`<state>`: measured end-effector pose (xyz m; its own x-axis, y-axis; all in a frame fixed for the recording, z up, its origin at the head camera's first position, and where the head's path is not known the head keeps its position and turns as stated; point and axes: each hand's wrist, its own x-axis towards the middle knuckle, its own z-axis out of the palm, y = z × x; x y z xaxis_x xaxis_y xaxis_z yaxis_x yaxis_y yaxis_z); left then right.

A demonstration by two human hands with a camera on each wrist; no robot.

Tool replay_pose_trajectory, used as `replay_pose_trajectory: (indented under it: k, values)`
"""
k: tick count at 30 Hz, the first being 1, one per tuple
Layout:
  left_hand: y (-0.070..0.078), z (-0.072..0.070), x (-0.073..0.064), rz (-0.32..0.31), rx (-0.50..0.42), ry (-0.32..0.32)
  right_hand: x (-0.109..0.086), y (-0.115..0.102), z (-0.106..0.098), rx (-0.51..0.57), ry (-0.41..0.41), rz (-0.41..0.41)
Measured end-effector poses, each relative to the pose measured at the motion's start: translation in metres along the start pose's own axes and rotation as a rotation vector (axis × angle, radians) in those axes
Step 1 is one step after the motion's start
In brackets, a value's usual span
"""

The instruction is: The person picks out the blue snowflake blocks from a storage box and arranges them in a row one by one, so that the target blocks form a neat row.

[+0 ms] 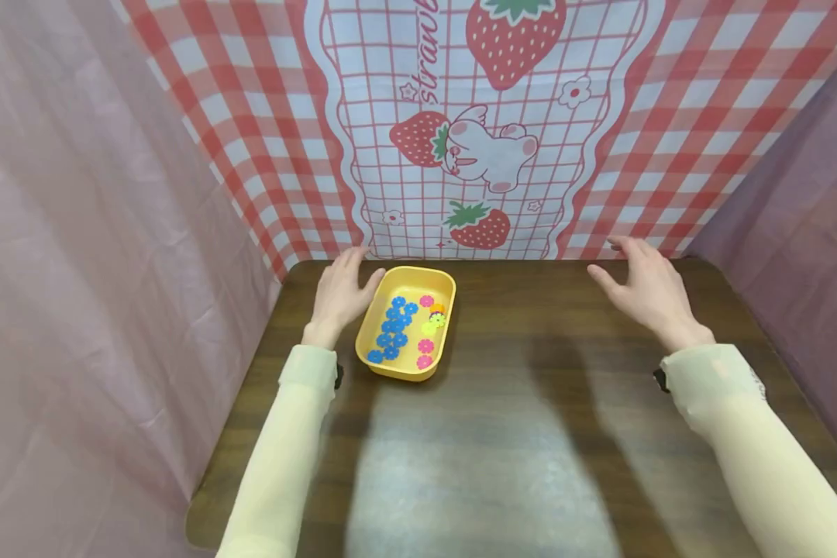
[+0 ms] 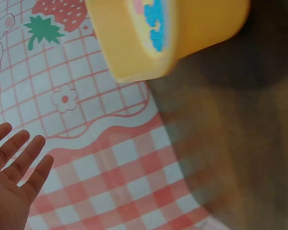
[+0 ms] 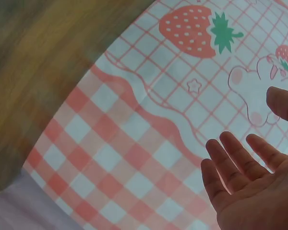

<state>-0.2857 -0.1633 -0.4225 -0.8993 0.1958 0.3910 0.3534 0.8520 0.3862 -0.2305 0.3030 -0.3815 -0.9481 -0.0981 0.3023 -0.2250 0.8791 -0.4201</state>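
A yellow plastic tray stands on the left half of the table, close to its back edge. In it lie a cluster of blue flower-shaped pieces on the left and several pink, orange and yellow-green ones, such as a pink flower piece, on the right. My left hand hovers beside the tray's left rim with nothing in it; in the left wrist view its fingers are spread. Over the right part of the table my right hand is held out, palm bare and fingers relaxed in the right wrist view.
The dark wooden table ends at the back against a hanging red-and-white checked cloth with strawberry prints. Pale pink curtains close in the left and right sides. Shadows of both arms fall on the tabletop.
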Motion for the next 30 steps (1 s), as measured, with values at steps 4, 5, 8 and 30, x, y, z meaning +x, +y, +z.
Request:
replay_pose_trajectory:
  k: [4,5,8,30]
  values:
    - [-0.011,0.011,-0.015,-0.039,-0.075,0.037,-0.004,-0.008,0.012,0.054,0.017,-0.009]
    - [-0.013,0.014,-0.018,-0.052,-0.090,0.035,-0.005,-0.009,0.016,0.060,0.015,-0.013]
    - [-0.018,0.025,-0.026,-0.086,-0.136,0.017,-0.007,-0.009,0.025,0.080,0.005,-0.021]
    - [-0.035,0.070,-0.066,-0.229,-0.285,0.058,-0.034,-0.014,0.084,0.142,-0.036,-0.063]
